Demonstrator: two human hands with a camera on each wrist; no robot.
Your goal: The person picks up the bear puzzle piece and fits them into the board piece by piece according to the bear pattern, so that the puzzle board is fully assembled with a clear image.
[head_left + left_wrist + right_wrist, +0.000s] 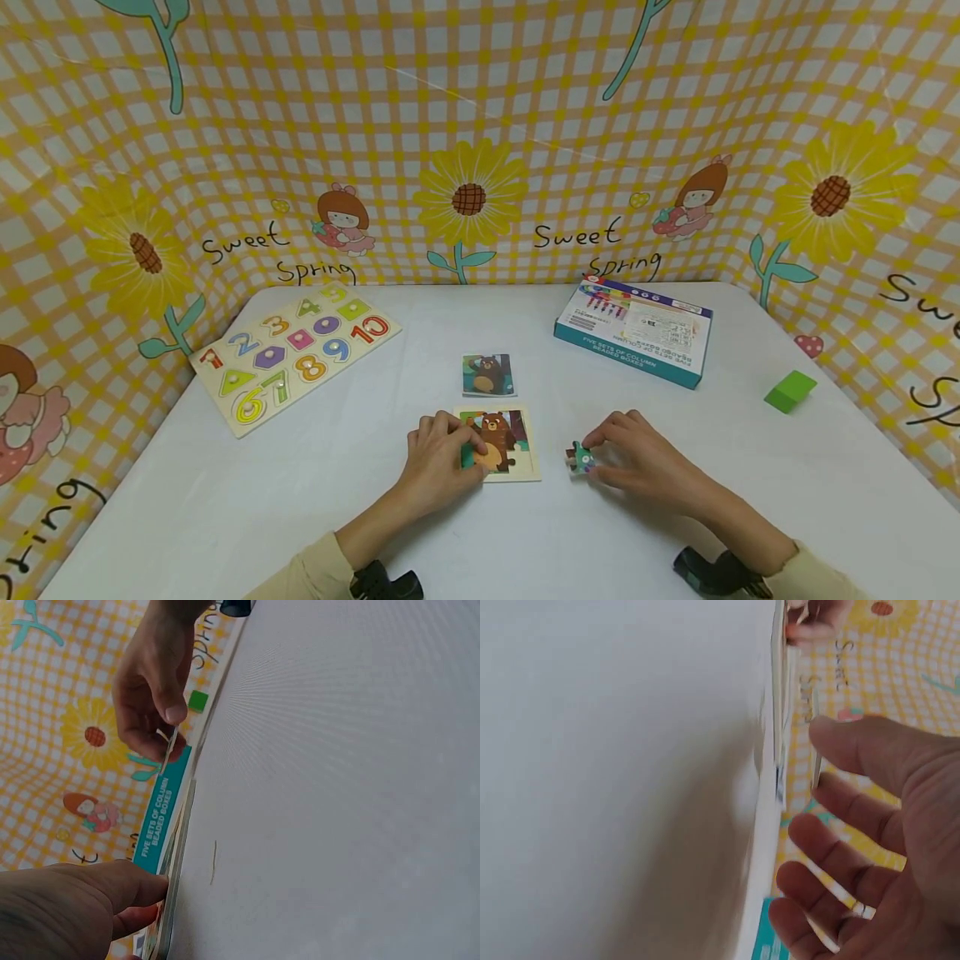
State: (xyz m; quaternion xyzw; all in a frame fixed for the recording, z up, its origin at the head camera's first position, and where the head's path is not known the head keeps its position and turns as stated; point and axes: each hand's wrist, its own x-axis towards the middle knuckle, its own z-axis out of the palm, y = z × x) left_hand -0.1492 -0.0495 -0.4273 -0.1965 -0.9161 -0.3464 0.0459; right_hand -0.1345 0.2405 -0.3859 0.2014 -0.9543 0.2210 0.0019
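Observation:
A wooden jigsaw puzzle board [532, 467] with a brown bear picture lies on the white table in the head view. My left hand [442, 458] grips it at its left side, the thumb at the near edge and the index finger over the picture. In the left wrist view the thumb of that hand [97, 900] rests against the board's edge [177, 855]. To the right of the board, my right hand [637, 458] pinches a small green and brown puzzle piece [582, 458] between thumb and index finger. The right wrist view shows this piece edge-on.
Just behind the board lies a bear picture card [489, 375]. A wooden number board [296, 354] is at the back left. The blue beaded-column box [633, 329] sits at the back right, with a green block [791, 392] farther right. Checked cloth [480, 108] encloses the table behind.

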